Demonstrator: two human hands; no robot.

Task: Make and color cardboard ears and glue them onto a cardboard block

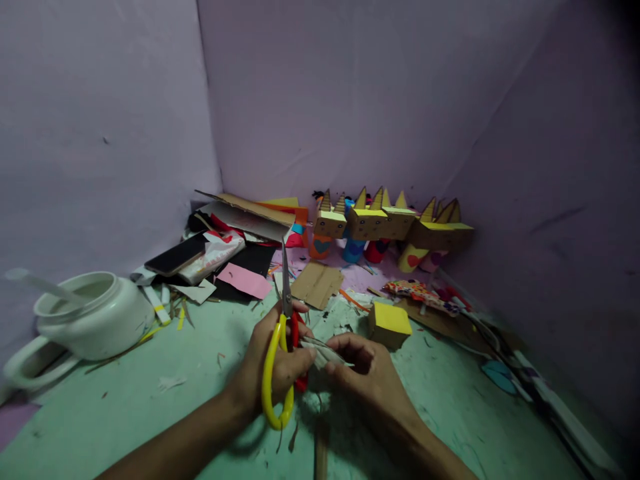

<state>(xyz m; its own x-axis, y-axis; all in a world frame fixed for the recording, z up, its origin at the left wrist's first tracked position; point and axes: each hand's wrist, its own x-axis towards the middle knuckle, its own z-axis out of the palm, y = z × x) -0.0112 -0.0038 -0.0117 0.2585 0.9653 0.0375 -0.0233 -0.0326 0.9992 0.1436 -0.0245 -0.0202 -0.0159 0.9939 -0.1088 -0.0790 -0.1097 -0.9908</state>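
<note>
Upright scissors [287, 303] with one yellow and one red handle rest in my left hand [273, 360], blades pointing up and away. The thumb of that hand also presses on a small pale piece of corrugated cardboard [325, 352]. From the other side, my right hand [370, 373] pinches the same piece between thumb and fingers. A small cardboard box with a yellow top [390, 323] stands just beyond my right hand. Part of the cardboard piece is hidden by my fingers.
Cardboard animal figures [370, 223] with pointed ears line the back wall. A white ceramic pot [95, 320] with a stick in it stands left. Behind it lie a phone [176, 255], pink paper [245, 280] and cardboard [255, 212]. Cables [537, 400] run along the right.
</note>
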